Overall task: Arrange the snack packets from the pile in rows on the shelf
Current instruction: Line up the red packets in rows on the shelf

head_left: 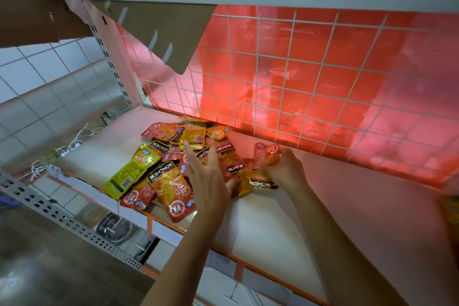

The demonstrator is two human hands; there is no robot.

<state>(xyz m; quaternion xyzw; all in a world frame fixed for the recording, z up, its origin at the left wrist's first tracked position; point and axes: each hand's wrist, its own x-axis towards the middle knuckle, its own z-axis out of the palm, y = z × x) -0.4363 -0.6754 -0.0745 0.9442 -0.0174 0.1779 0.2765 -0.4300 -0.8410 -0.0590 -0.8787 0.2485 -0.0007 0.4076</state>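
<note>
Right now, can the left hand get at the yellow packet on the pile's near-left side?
Probably yes. The left hand is open over the pile, and the yellow packet lies mostly uncovered just to its left, with only flat packets between them.

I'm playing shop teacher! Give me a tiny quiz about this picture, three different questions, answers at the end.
1. True or false: the snack packets already lie in neat rows on the shelf.
2. Which hand grips a red packet? A) left B) right
3. Fill in: behind the snack packets stands a white wire ___.
Key: 1 false, they lie heaped; 2 B, the right hand; 3 grid.
</note>
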